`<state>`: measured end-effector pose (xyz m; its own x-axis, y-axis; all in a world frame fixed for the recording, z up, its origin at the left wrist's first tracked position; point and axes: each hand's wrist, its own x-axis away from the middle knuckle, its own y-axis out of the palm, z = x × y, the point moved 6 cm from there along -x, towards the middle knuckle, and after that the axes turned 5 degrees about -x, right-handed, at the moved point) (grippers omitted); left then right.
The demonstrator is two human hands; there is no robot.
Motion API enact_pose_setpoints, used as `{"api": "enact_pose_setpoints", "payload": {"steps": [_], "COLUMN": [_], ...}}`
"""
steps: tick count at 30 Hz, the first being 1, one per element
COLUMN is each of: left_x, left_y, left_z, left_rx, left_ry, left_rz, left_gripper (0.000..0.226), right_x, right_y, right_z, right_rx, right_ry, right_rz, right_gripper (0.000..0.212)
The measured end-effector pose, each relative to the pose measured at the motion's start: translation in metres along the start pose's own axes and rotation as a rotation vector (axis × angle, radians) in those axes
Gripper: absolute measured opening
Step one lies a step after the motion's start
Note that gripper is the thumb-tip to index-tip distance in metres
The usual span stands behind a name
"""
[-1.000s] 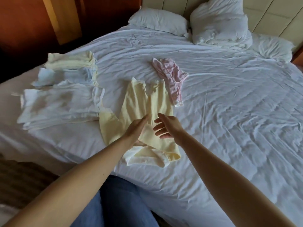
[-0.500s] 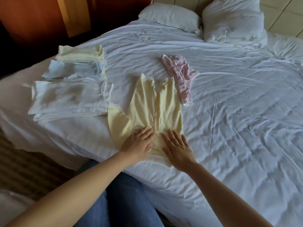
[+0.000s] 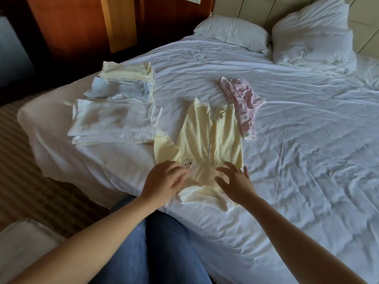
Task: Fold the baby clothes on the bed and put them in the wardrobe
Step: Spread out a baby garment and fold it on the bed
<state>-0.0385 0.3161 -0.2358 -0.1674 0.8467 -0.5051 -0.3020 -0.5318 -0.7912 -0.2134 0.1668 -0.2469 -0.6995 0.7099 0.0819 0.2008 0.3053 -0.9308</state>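
L hand (image 3: 164, 181) + R hand (image 3: 235, 183) over yellow romper (image 3: 205, 140) near end, fingers loose, no grip; pink garment (image 3: 242, 103) just far-right of romper; folded piles (image 3: 114, 119) left.

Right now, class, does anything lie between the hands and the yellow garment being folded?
Nothing visible does. Left hand and right hand are at the near end of the yellow garment; the pink garment lies beside it.

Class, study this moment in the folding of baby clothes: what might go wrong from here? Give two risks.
1. The yellow garment is bunched at its near end between the left hand and right hand; folding it so may set creases.
2. Its sleeve lies close beside the white folded stack, so tugging the garment might upset that stack.
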Motion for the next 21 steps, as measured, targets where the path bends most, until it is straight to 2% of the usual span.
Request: {"api": "enact_pose_setpoints", "payload": {"steps": [3, 5, 10, 14, 17, 21], "left_x": [0.012, 0.016, 0.014, 0.012, 0.010, 0.013], "left_y": [-0.017, -0.021, -0.016, -0.011, -0.010, -0.005], "left_z": [-0.037, -0.057, -0.077, -0.086, -0.091, -0.096], "left_rx": [-0.067, -0.101, -0.052, -0.007, 0.035, 0.083], "left_ry": [-0.200, -0.298, -0.327, -0.391, -0.401, -0.367], "left_rz": [0.055, 0.029, 0.012, 0.068, 0.109, 0.152], "left_gripper": [0.024, 0.025, 0.004, 0.015, 0.017, 0.020], "right_x": [-0.025, -0.044, -0.095, -0.115, -0.131, -0.161], "right_y": [-0.020, -0.027, -0.010, 0.018, 0.023, 0.029], "right_z": [-0.044, -0.083, -0.149, -0.157, -0.150, -0.155], "right_rx": [-0.084, -0.119, -0.076, -0.038, -0.102, -0.090], "right_ry": [-0.158, -0.238, -0.333, -0.288, -0.191, -0.212], "right_rz": [0.113, 0.105, -0.019, -0.127, -0.086, -0.083], "right_gripper": [0.039, 0.034, 0.027, 0.024, 0.022, 0.048]}}
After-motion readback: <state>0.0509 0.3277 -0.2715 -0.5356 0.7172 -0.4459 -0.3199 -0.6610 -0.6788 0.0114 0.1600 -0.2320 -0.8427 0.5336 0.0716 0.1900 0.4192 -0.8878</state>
